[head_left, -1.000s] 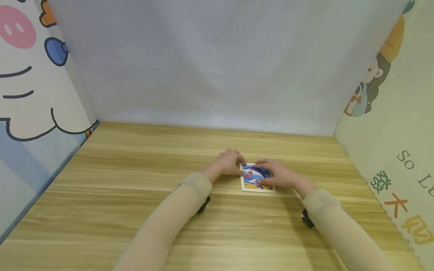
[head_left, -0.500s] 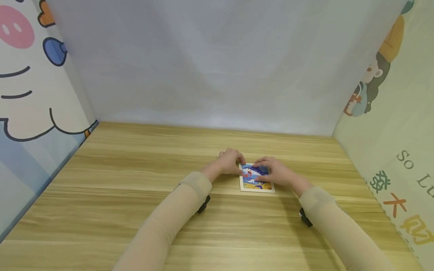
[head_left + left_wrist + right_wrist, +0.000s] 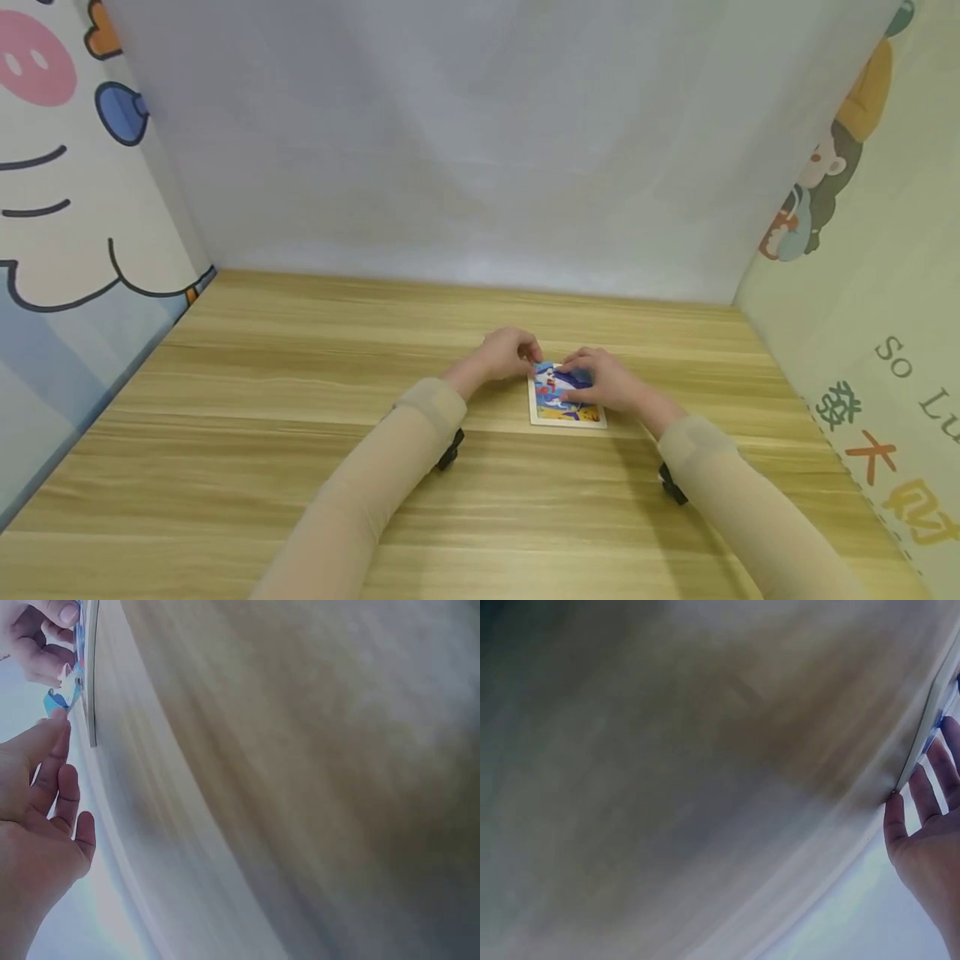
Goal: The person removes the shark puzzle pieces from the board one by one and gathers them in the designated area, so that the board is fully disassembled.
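A small square picture puzzle (image 3: 547,411) with a white border and a blue whale scene lies flat on the wooden table. At its upper left corner my left hand (image 3: 501,354) pinches a blue and white puzzle piece (image 3: 54,701) between thumb and index finger. That piece stands tilted up from the board (image 3: 92,724) in the left wrist view, and its other fingers curl loosely. My right hand (image 3: 617,385) spreads over the right side of the picture, thumb and fingertips resting on it and covering part of the whale. In the right wrist view, the fingers (image 3: 924,796) reach along the board's edge.
The wood-grain table (image 3: 300,400) extends all around the puzzle. A pale curtain (image 3: 465,150) closes off the back. Printed panels with cartoon figures stand at the left (image 3: 67,192) and right (image 3: 862,317).
My left hand has risen slightly at the puzzle's upper left corner, its thumb drawing up with the piece. My right hand has shifted a little left across the picture.
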A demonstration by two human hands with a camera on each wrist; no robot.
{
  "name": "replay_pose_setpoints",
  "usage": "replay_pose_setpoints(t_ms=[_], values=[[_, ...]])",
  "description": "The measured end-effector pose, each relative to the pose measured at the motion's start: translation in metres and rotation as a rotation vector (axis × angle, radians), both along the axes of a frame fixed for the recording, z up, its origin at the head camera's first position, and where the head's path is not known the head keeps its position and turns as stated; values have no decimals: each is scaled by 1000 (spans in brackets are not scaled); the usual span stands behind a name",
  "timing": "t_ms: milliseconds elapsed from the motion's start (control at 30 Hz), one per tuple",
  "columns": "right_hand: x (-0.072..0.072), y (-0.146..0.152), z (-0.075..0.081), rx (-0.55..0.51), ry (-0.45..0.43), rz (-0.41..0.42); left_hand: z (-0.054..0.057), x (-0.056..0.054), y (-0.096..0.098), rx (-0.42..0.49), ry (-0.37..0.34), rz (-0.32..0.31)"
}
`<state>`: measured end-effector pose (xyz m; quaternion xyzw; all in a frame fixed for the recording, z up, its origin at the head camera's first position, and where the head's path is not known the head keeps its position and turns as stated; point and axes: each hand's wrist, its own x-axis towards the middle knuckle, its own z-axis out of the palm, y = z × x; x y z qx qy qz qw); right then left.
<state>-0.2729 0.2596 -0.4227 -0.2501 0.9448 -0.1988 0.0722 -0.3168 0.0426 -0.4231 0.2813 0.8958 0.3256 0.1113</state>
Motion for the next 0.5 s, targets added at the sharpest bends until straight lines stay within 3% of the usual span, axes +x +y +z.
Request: replay_pose_setpoints(t_ms=[233,500], values=[[1,0,-1,-17,5,5,3,0,-2,95,5,-9],[2,-2,1,-20,-11,11,24,-1,-16,122,-1,-53]])
